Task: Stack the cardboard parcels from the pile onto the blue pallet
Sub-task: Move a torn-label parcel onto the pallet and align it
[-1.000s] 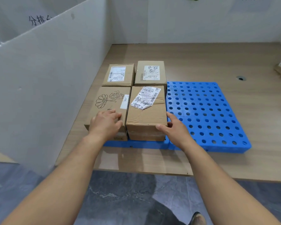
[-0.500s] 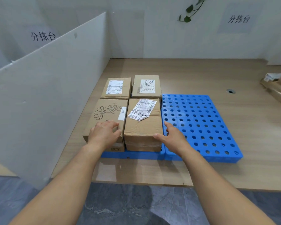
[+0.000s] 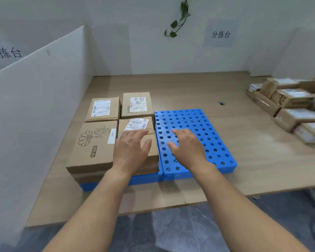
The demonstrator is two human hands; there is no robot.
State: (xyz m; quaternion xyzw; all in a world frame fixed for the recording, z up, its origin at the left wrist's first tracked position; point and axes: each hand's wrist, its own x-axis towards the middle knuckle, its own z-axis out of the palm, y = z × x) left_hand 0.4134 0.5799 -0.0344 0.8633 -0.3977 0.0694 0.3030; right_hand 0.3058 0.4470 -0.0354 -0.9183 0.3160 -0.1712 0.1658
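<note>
Several cardboard parcels stand in a square block on the left half of the blue pallet [image 3: 204,124]. The near-left one is a flower-print parcel [image 3: 93,146]; the near-right parcel [image 3: 135,124] carries a crumpled white label. Behind them sit a back-left parcel [image 3: 103,108] and a back-right parcel [image 3: 137,104]. My left hand [image 3: 132,150] hovers over the near-right parcel, fingers spread, holding nothing. My right hand [image 3: 186,147] hangs open above the pallet's bare holed surface. The pile of parcels [image 3: 287,108] lies at the table's right edge.
A white partition board [image 3: 35,106] walls off the table's left side. The wooden table [image 3: 180,88] has a small cable hole [image 3: 221,103] behind the pallet. White walls with paper signs and a hanging vine close the back. Grey floor lies below the table's front edge.
Both hands have let go of the near parcels and lifted; the left one shifted right over the near-right parcel, the right over the bare pallet. My view has risen and turned right, showing the pile.
</note>
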